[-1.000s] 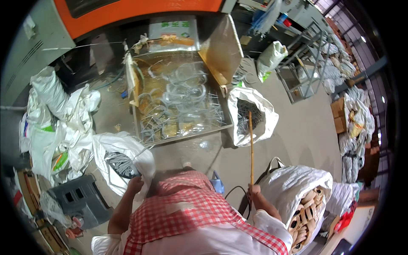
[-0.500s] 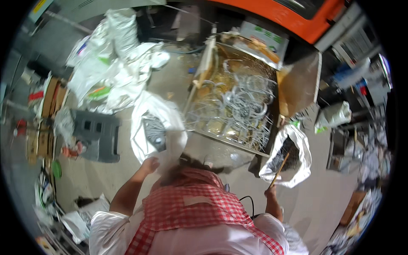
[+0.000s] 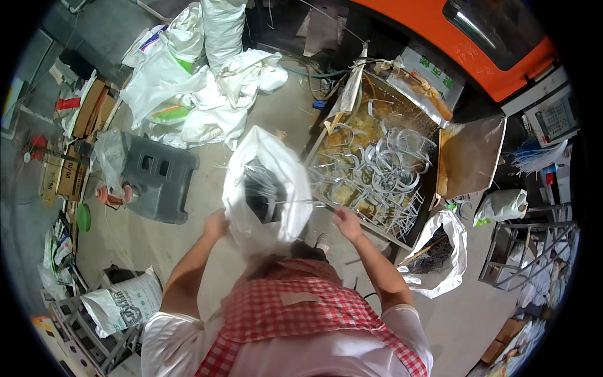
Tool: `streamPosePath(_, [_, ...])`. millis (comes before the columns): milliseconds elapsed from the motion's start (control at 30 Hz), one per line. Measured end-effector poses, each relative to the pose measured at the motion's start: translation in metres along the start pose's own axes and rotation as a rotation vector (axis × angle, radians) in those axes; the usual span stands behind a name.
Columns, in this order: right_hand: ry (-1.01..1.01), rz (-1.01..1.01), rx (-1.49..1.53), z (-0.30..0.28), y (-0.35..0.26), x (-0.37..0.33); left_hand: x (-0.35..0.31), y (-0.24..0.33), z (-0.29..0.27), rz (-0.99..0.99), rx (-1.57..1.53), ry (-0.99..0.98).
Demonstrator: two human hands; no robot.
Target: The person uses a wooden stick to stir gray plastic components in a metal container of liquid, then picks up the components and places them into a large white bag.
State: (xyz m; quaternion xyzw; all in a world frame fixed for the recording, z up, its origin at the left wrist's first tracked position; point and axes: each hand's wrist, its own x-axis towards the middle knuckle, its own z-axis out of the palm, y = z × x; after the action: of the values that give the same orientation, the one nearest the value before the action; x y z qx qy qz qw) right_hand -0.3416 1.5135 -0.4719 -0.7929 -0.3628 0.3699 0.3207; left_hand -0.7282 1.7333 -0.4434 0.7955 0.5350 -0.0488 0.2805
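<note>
In front of me stands an open white woven sack (image 3: 297,182) with grey, strip-like pieces (image 3: 260,191) inside. My left hand (image 3: 217,224) is closed at the sack's near left edge, apparently gripping it. To the right of the sack, my right hand (image 3: 347,222) is closed around one end of a thin pale strip (image 3: 308,202), which reaches across the sack's rim; its exact kind is unclear. A second open white sack (image 3: 457,270), at the right, holds dark thin scraps (image 3: 433,256) and a wooden stick (image 3: 416,256).
A shallow bin with a raised flap (image 3: 474,157) holds many curved clear plastic pieces (image 3: 386,163). Behind it is an orange machine (image 3: 402,12). White sacks (image 3: 217,94) lie piled at the back left. A grey plastic stool (image 3: 164,179) and cardboard boxes (image 3: 74,173) are at the left.
My right hand has let go of the wooden stick, which stays in the right sack. It has moved left to the middle sack and now holds a thin strip. The view has shifted.
</note>
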Motion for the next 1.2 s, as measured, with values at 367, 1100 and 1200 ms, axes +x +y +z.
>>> streamPosePath(367, [0.067,0.423,-0.593,0.105,-0.165,0.078,0.087,-0.027,0.022,0.121,-0.078,0.153])
streamPosePath(1100, [-0.176,0.456,0.795,0.09,-0.202,0.165,0.168,0.065,-0.133,-0.609,-1.858,0.033])
streamPosePath(1200, [-0.141,0.315,0.919,0.077,-0.22,0.167,0.162,0.084,-0.161,-0.55,-1.835,0.079])
